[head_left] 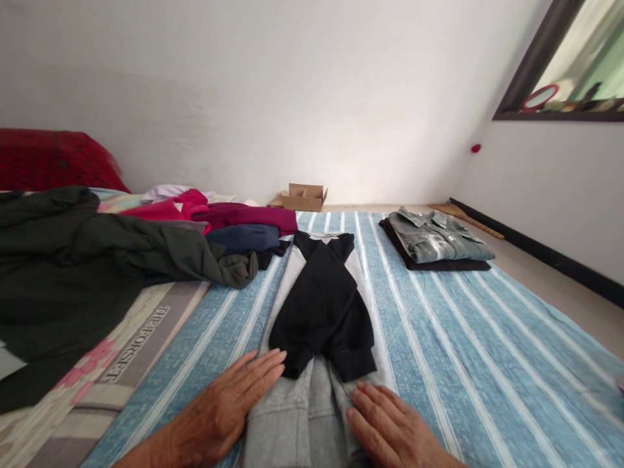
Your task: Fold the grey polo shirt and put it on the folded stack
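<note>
In front of me a grey sweatshirt (pixel 280 419) with black sleeves (pixel 324 305) lies on a blue striped bedsheet (pixel 419 312). Its sleeves are folded inward and cross over the body, the cuffs pointing towards me. My left hand (pixel 229 403) rests flat on the left edge of the grey cloth, fingertips beside the left cuff. On the opposite edge, just below the right cuff, my right hand (pixel 394 422) lies with its fingers stretched out. Neither hand grasps anything. The near end of the sweatshirt runs out of the picture.
Folded clothes with a grey denim shirt (pixel 439 234) on top are stacked at the right. On the left lie a dark green garment (pixel 112 253), a magenta garment (pixel 248 216) and a navy one (pixel 246 238). A small cardboard box (pixel 302 197) stands by the back wall.
</note>
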